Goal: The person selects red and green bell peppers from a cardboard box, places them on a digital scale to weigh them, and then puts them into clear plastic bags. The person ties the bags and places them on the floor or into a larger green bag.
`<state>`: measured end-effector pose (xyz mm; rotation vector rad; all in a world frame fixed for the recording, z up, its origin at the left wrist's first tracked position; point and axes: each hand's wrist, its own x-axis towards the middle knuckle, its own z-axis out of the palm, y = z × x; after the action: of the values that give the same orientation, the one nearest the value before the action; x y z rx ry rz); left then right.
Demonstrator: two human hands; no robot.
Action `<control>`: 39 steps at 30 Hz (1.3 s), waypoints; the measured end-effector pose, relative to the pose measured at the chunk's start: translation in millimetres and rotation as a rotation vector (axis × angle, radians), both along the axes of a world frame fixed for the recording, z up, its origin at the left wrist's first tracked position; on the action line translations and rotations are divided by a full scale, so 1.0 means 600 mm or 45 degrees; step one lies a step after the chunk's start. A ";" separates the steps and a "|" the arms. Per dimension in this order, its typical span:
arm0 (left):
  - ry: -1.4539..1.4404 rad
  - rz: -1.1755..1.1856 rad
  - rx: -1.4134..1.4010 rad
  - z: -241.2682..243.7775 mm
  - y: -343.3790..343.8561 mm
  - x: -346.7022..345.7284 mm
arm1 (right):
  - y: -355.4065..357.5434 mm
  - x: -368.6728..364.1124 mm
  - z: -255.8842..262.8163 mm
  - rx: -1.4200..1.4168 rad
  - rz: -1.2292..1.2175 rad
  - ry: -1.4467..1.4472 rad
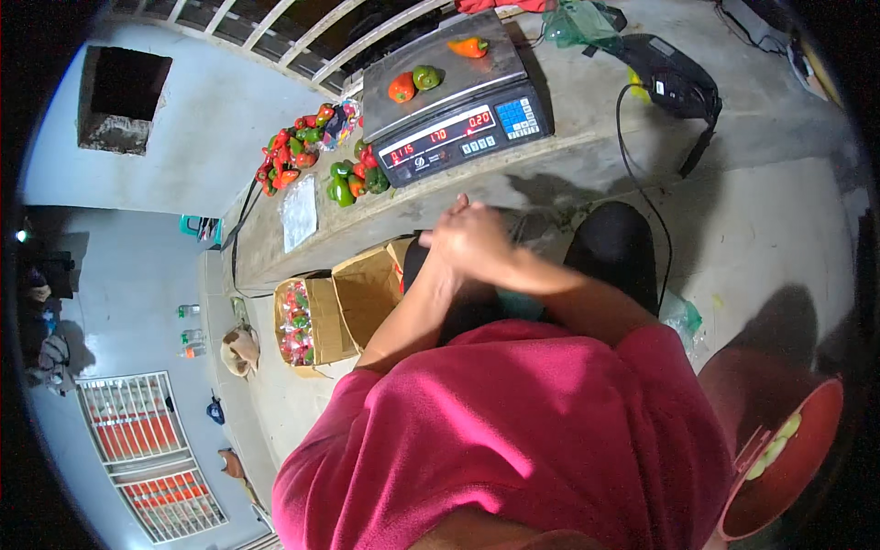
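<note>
My left hand [442, 256] and my right hand [485, 234] are pressed together above my knees, just before the concrete ledge. The right lies over the left, the fingers are blurred, and any gap between the palms is hidden. Beyond them on the ledge stands a digital scale [393, 127] with a lit red display. Its metal platform carries an orange-red pepper [401, 87] and a green pepper [427, 78] side by side, and an orange pepper [469, 47] farther back. Left of the scale, green bell peppers [342, 185] sit near a clear plastic bag [299, 213].
More peppers [285, 155] are heaped along the ledge. Below stand a cardboard box [331, 337] with bagged peppers and an open carton [364, 292]. A black cable [650, 185] hangs to the floor at right. A red bucket [790, 502] is behind right; an animal [240, 350] lies at left.
</note>
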<state>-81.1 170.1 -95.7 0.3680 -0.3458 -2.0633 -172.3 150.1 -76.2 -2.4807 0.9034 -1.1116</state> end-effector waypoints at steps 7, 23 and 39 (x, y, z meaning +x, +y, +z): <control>-0.339 0.300 0.214 0.019 0.011 -0.013 | 0.017 -0.018 0.022 0.011 0.354 0.355; -1.316 1.016 0.051 0.076 0.076 0.035 | -0.104 -0.084 -0.019 1.453 0.355 -0.857; -0.668 0.682 0.411 0.061 0.030 0.013 | -0.048 -0.051 -0.005 1.654 0.468 -0.934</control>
<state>-73.2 188.1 -59.2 1.0834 -0.1901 -1.4683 -203.0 121.3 -79.1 -0.9982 0.5681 -0.7685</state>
